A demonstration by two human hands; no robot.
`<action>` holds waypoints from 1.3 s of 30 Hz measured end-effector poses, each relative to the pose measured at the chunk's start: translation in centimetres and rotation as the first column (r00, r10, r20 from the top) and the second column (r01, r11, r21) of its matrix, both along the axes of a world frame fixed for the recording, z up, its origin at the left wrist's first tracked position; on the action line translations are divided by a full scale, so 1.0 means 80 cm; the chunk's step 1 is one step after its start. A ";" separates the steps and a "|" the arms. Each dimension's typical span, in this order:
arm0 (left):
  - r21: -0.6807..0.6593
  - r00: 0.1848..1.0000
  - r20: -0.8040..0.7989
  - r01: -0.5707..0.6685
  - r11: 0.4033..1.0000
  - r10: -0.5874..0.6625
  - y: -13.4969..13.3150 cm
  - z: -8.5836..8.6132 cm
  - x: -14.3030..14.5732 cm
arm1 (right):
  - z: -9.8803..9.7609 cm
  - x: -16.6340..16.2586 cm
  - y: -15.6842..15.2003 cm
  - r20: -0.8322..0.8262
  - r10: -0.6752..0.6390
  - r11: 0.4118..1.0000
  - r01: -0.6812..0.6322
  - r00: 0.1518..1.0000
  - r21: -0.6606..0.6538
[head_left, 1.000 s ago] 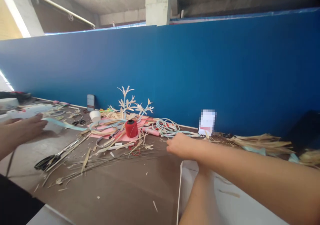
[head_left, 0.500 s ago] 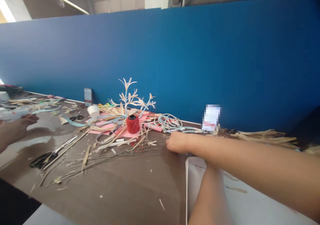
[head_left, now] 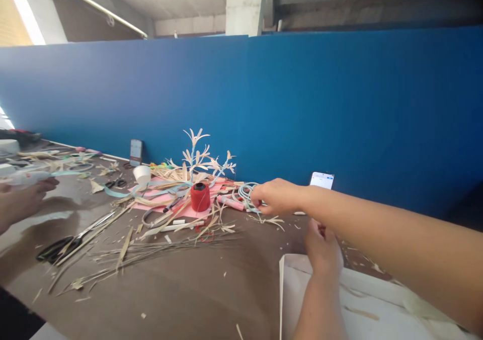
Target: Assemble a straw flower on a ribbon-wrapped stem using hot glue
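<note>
Landmark for our notes: the red spool [head_left: 199, 196], upright on a pink sheet [head_left: 156, 202] mid-table. Behind it a blue partition [head_left: 339, 103] runs the whole width of the view. The brown table [head_left: 196, 289] spreads before and to both sides of the spool. To the right of the spool and nearer to us lies a white sheet [head_left: 298, 305], one corner toward the spool. Our left hand [head_left: 322, 248] rests at the far edge of that sheet, fingers curled away from us; we cannot tell whether it grips anything. Our right hand [head_left: 277, 196] reaches across just right of the spool, knuckles up, fingers bent down onto a coil of pale blue cord [head_left: 244, 191]. The fingertips touch the cord, but we cannot tell whether they have pinched it or merely lie on it. Left of the spool and nearer to us, long straw stalks [head_left: 151, 249] are scattered, and black-handled scissors [head_left: 56, 247] lie beyond them. Far left of the spool, another person's hand [head_left: 22, 201] holds something pale. Behind the spool stands a straw flower sprig [head_left: 196, 154]. Left of it are a white cup [head_left: 142, 174] and a dark phone [head_left: 136, 152] propped against the partition. Right of the spool, past our right wrist, a lit phone [head_left: 322, 180] leans on the partition.
</note>
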State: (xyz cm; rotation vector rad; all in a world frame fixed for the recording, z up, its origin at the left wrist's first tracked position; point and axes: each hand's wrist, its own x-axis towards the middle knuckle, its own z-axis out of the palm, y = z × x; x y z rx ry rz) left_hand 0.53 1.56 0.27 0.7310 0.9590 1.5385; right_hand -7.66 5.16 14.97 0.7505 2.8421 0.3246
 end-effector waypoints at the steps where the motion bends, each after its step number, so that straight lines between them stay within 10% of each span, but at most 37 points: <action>1: 0.015 1.000 -0.014 0.003 1.000 -0.003 0.000 0.001 0.002 | 0.006 -0.001 -0.001 -0.011 -0.013 1.000 0.014 1.000 0.010; 8: 0.095 0.995 -0.099 0.014 0.995 -0.005 -0.004 -0.004 0.003 | 0.015 -0.006 -0.010 -0.081 -0.081 0.992 0.072 0.993 -0.106; 14: 0.074 1.000 -0.013 -0.009 0.997 0.010 0.007 -0.009 0.010 | 0.043 0.000 -0.009 -0.491 -0.243 0.941 0.080 0.836 -0.329; 18: 0.072 0.999 0.025 0.024 0.997 -0.026 0.010 -0.005 0.011 | 0.100 0.037 -0.038 -0.820 -0.347 0.914 -0.030 0.455 -0.404; 22: 0.077 0.992 0.121 0.035 0.996 -0.044 0.007 0.004 0.004 | 0.128 0.122 -0.090 -0.951 -0.280 0.960 -0.047 -0.133 -0.276; 25: 0.086 0.984 0.155 0.075 0.994 -0.087 0.005 0.010 0.000 | 0.098 0.193 -0.111 -0.810 -0.295 0.955 -0.123 -0.507 -0.271; 28: 0.111 0.984 0.128 0.113 0.987 -0.126 0.002 0.011 -0.002 | 0.029 0.237 -0.109 -0.581 -0.461 0.870 -0.213 -0.671 -0.445; 34: 0.156 0.990 -0.036 0.142 0.977 -0.138 -0.004 0.006 -0.003 | -0.120 0.241 -0.091 -0.354 -0.685 0.673 -0.367 -0.637 -0.642; 39: 0.162 0.981 -0.131 0.163 0.973 -0.143 -0.007 0.005 -0.009 | -0.169 0.235 -0.095 -0.365 -0.736 0.606 -0.314 -0.570 -0.731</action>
